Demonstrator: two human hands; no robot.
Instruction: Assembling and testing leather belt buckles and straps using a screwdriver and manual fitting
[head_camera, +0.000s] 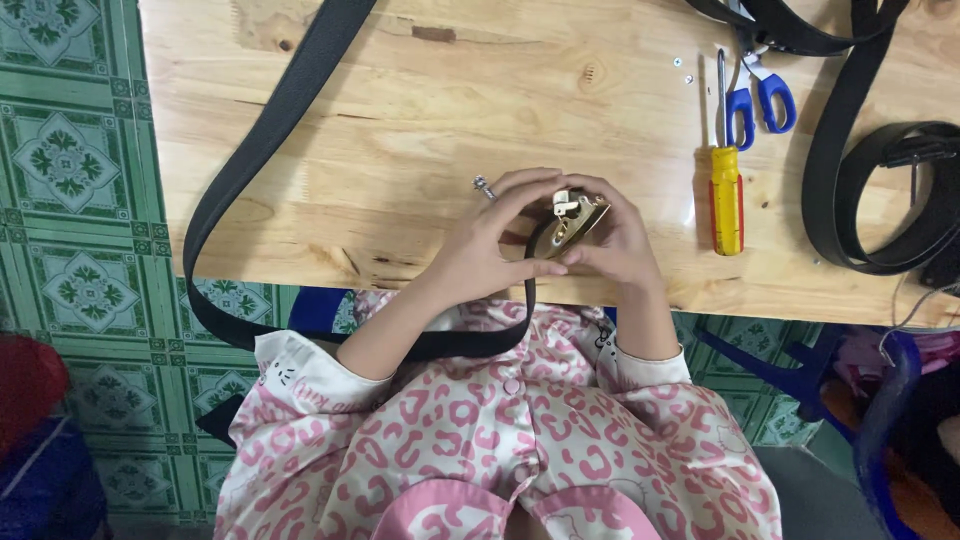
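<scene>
Both hands meet at the near edge of the wooden table, working a gold-coloured belt buckle. Left hand pinches the buckle from the left side, thumb and fingers closed on it and on the belt end. Right hand cups it from the right, fingers curled around the metal. The buckle sits between the two hands, just above the table edge, tilted, with its clasp part up.

The black belt runs from the buckle down over the lap, loops off the left edge of the table and back up across the wood toward the far side. A small screw lies on the table, touching or just beside the left fingertips.

Risks, as judged from this:
- Screw is loose and close to moving fingers; a nudge could roll it off the edge to the tiled floor.
- Long hanging loop of belt has weight; it may drag the end out of the buckle if the pinch loosens.
- Buckle is held in air, not braced on wood, so it can twist or slip.
- Yellow-handled screwdriver and blue-handled scissors lie well to the right; reaching for them means one hand must let go.

More black belts coil at the far right.
</scene>
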